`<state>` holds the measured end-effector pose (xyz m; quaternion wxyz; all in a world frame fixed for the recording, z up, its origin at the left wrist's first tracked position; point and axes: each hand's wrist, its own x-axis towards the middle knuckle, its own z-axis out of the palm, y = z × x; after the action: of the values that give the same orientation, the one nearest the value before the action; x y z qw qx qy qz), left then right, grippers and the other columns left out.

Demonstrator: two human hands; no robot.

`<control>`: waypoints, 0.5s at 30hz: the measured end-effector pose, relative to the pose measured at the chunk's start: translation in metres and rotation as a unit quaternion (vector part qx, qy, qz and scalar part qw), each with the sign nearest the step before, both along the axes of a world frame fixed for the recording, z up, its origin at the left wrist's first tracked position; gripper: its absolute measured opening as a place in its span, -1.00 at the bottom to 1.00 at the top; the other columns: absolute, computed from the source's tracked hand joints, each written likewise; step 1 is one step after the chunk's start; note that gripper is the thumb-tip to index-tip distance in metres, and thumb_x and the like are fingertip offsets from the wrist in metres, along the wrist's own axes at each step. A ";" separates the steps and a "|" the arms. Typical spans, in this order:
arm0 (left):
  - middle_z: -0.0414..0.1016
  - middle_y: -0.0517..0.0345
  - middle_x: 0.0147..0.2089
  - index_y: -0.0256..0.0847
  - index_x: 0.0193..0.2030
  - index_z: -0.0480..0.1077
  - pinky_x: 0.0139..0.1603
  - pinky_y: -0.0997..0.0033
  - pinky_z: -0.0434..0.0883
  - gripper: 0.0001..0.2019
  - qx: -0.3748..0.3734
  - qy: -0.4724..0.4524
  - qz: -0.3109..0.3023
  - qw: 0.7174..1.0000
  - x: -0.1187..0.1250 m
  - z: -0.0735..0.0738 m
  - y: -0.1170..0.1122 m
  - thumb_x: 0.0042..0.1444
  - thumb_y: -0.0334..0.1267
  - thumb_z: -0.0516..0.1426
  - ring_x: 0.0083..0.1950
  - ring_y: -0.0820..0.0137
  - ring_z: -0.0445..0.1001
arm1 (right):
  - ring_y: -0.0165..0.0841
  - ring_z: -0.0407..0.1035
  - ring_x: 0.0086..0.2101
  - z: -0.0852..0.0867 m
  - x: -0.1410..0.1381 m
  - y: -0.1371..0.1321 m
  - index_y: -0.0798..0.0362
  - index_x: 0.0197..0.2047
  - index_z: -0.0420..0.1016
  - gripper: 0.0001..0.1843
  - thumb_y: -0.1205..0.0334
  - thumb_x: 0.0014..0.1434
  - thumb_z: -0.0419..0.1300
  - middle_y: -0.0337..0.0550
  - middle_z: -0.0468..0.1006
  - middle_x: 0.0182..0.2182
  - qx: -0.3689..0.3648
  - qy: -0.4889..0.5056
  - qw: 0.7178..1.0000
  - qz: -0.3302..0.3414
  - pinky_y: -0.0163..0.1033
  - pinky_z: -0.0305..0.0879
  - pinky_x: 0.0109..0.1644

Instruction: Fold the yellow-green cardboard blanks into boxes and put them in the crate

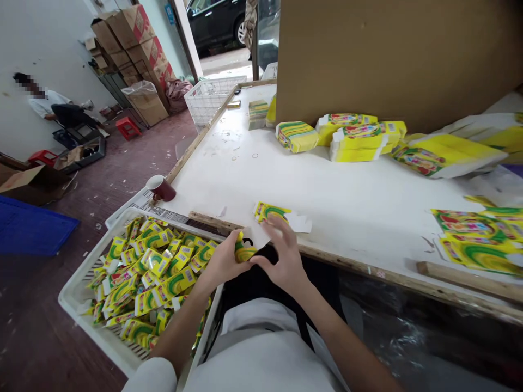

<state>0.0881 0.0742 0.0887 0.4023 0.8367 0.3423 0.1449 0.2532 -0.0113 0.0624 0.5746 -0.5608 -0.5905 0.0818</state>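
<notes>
My left hand [224, 261] is closed around a small yellow and green carton [242, 252], held just off the near edge of the white table [327, 190]. My right hand [281, 253] meets it from the right, fingers bent and pressing on the same carton. A flat yellow carton blank [273, 212] with white flaps lies on the table just beyond my fingers. To my left stands a white crate [77, 305] filled with several folded yellow and green cartons [151, 272].
Stacks of flat carton blanks [359, 136] line the table's back, with more at the right [474, 234]. A dark red cup [162, 188] lies at the table's left edge. A tall cardboard sheet [392, 54] stands behind. Another person [57, 109] crouches far left near stacked boxes [134, 43].
</notes>
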 end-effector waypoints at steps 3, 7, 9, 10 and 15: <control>0.47 -0.03 0.09 -0.08 0.32 0.06 0.04 0.13 0.47 -0.24 0.041 -0.028 0.002 0.999 0.006 -0.009 -0.010 0.01 -0.23 0.29 0.05 0.13 0.52 | -0.04 0.23 0.26 -0.004 -0.004 0.004 -0.10 0.39 0.14 -0.24 -0.04 0.19 0.25 0.05 0.31 0.29 -0.092 0.246 0.964 0.032 0.20 0.22 0.31; 0.35 -0.10 0.20 -0.08 0.34 0.00 0.13 0.13 0.43 -0.22 0.103 -0.080 -0.060 0.990 0.009 -0.018 -0.018 0.01 -0.33 0.25 0.21 0.11 0.41 | -0.10 0.44 0.10 -0.007 -0.006 0.009 -0.08 0.25 0.36 -0.31 -0.14 0.10 0.31 0.01 0.54 0.12 -0.236 0.482 0.802 0.261 0.09 0.40 0.18; 0.37 -0.07 0.13 -0.08 0.26 0.09 0.08 0.16 0.44 -0.33 0.132 -0.098 -0.063 0.984 0.009 -0.020 -0.018 0.00 -0.37 0.23 0.18 0.13 0.41 | -0.10 0.45 0.10 -0.010 -0.007 0.011 -0.07 0.20 0.42 -0.29 -0.16 0.03 0.37 0.01 0.56 0.09 -0.257 0.506 0.766 0.302 0.09 0.40 0.18; 0.38 -0.03 0.08 -0.08 0.18 0.14 0.05 0.18 0.44 -0.40 0.137 -0.095 -0.057 0.984 0.008 -0.020 -0.017 0.00 -0.38 0.22 0.14 0.14 0.43 | -0.09 0.45 0.10 -0.012 -0.007 0.012 -0.06 0.20 0.42 -0.27 -0.19 0.02 0.37 0.03 0.56 0.09 -0.254 0.505 0.769 0.298 0.09 0.39 0.19; 0.40 0.08 -0.07 -0.10 0.13 0.08 -0.14 0.25 0.46 -0.40 0.054 -0.018 -0.061 0.996 0.008 -0.019 -0.010 -0.05 -0.37 0.21 -0.11 0.24 0.51 | -0.07 0.30 0.24 -0.020 -0.008 0.006 -0.09 0.38 0.20 -0.12 -0.23 0.08 0.30 0.05 0.33 0.31 -0.186 0.370 0.880 0.235 0.11 0.27 0.29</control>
<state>0.0959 0.0647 0.0693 0.3707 0.8738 0.2747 0.1539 0.2447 -0.0053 0.0425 0.6003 -0.4314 -0.4234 0.5237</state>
